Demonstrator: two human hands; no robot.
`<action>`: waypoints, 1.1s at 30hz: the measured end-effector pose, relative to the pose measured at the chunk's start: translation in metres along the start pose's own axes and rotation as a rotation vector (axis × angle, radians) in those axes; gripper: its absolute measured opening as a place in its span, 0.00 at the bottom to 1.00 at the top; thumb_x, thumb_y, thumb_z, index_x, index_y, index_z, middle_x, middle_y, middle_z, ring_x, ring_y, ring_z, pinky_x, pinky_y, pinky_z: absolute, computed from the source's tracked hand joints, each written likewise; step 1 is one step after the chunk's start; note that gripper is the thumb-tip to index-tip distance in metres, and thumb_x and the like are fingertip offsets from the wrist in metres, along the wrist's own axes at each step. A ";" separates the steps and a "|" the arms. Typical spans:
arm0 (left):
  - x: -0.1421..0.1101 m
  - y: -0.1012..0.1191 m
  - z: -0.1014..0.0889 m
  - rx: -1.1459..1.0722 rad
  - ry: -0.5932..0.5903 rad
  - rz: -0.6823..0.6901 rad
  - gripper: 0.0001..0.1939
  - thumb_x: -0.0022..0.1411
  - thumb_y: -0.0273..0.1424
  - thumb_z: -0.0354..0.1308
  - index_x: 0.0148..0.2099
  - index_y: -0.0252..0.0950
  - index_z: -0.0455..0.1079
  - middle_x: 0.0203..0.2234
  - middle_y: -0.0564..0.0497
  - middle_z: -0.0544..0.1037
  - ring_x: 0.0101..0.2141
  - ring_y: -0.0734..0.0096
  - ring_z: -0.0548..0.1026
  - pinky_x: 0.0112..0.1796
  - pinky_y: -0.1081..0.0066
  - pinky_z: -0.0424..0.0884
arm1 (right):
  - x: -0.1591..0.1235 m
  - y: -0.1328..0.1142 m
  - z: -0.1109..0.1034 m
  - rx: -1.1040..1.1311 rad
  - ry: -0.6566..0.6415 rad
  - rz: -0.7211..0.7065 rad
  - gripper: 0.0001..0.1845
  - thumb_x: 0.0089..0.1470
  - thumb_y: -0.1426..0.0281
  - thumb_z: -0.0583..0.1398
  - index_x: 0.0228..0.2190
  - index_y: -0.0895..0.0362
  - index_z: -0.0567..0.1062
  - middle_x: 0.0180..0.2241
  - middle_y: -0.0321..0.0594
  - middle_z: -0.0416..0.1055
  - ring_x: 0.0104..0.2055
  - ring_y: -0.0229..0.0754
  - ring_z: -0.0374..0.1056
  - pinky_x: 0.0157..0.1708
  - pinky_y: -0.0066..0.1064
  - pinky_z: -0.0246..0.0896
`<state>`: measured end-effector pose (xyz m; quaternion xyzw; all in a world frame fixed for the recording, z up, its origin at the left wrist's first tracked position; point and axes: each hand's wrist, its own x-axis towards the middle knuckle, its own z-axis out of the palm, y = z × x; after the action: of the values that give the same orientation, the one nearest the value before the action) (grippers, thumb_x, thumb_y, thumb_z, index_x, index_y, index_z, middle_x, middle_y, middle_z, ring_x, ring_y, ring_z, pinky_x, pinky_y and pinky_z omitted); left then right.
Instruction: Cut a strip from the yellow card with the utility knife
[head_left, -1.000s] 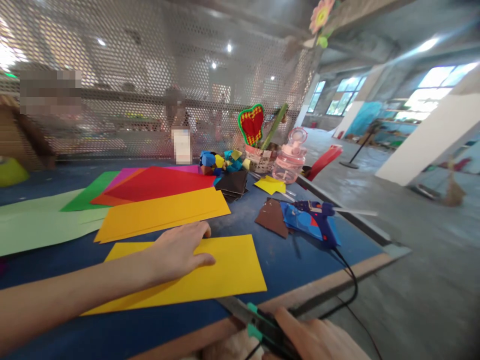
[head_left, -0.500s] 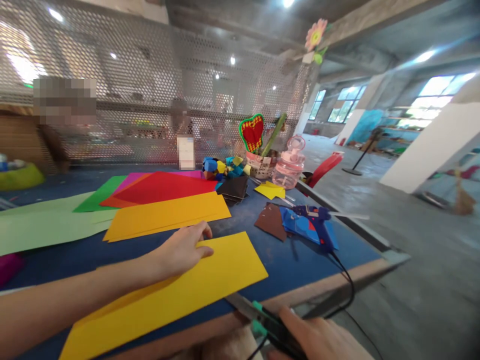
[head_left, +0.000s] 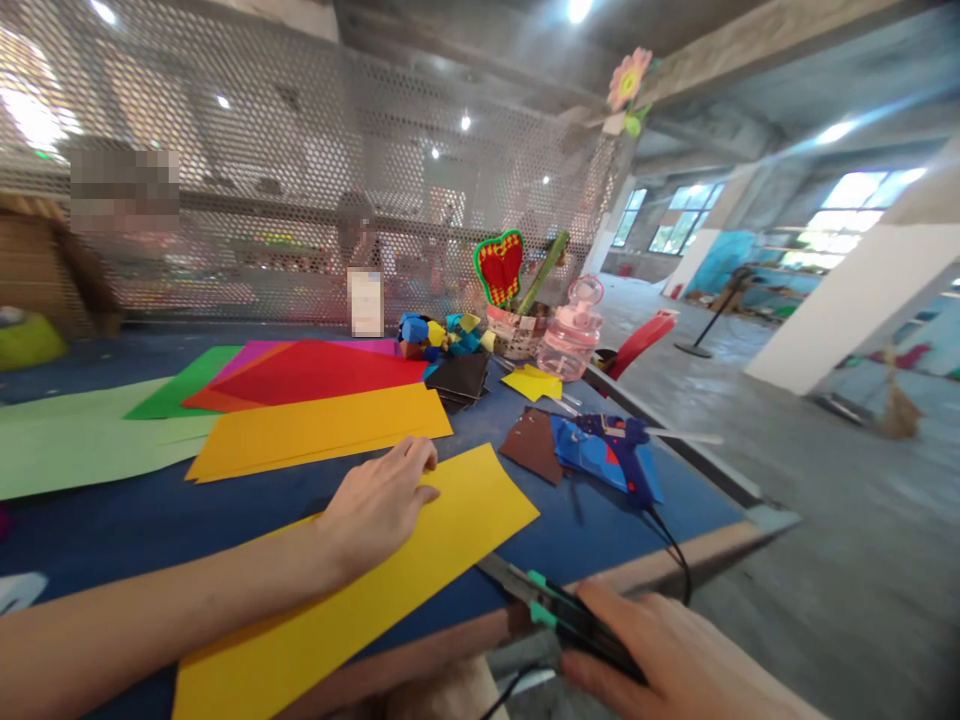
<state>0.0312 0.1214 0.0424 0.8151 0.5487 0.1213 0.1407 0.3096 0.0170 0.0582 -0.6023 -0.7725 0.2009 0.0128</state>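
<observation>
My left hand [head_left: 382,497] rests on a long yellow sheet [head_left: 450,530], fingers bent over its upper edge and thumb on top. The sheet lies slanted on the blue table, its lower end reaching the front edge. My right hand [head_left: 652,640] grips a utility knife [head_left: 577,620] with a black and green handle. Its grey blade points up and left, close to the yellow sheet's lower edge; whether it touches is unclear. Beyond my left hand lie more orange-yellow sheets [head_left: 322,430] and a red sheet [head_left: 322,372].
A blue glue gun [head_left: 626,440] with a trailing cord lies right, over blue pieces and beside brown sheets [head_left: 531,445]. Black pieces [head_left: 459,380], a pink bottle [head_left: 568,340] and a basket [head_left: 514,332] stand farther back. Light green paper [head_left: 75,430] lies left. A mesh screen [head_left: 262,230] borders the back.
The yellow sheet has turned slightly and its lower end has shifted right, with my left hand on it. My right hand and the knife have moved a little right and up.
</observation>
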 end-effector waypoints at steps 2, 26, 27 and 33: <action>0.007 -0.001 0.001 -0.007 0.012 -0.011 0.04 0.68 0.33 0.48 0.44 0.42 0.57 0.44 0.49 0.74 0.43 0.56 0.76 0.38 0.62 0.66 | 0.003 -0.002 -0.003 -0.020 0.004 0.018 0.08 0.61 0.63 0.59 0.37 0.53 0.76 0.34 0.41 0.79 0.38 0.47 0.77 0.36 0.31 0.64; 0.022 -0.014 0.009 -0.087 -0.479 0.691 0.25 0.76 0.45 0.34 0.72 0.57 0.41 0.70 0.67 0.46 0.70 0.68 0.40 0.68 0.57 0.31 | 0.003 -0.001 0.011 -0.195 -0.063 0.217 0.19 0.61 0.51 0.54 0.38 0.51 0.75 0.32 0.44 0.80 0.34 0.57 0.77 0.28 0.35 0.55; 0.023 -0.014 0.008 -0.081 -0.477 0.696 0.24 0.76 0.45 0.35 0.71 0.58 0.42 0.70 0.67 0.46 0.70 0.67 0.41 0.68 0.57 0.32 | 0.003 -0.002 0.011 -0.192 -0.069 0.255 0.19 0.60 0.49 0.54 0.38 0.50 0.74 0.32 0.45 0.80 0.34 0.58 0.77 0.28 0.35 0.54; 0.026 -0.012 0.002 -0.003 -0.421 0.766 0.24 0.76 0.44 0.37 0.71 0.56 0.47 0.70 0.62 0.50 0.69 0.64 0.48 0.68 0.54 0.38 | -0.006 0.002 0.006 0.036 -0.039 0.226 0.12 0.60 0.56 0.55 0.44 0.44 0.71 0.36 0.32 0.80 0.39 0.49 0.78 0.35 0.35 0.65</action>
<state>0.0315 0.1498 0.0376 0.9665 0.1659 -0.0033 0.1957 0.3114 0.0105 0.0533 -0.6812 -0.6960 0.2267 -0.0143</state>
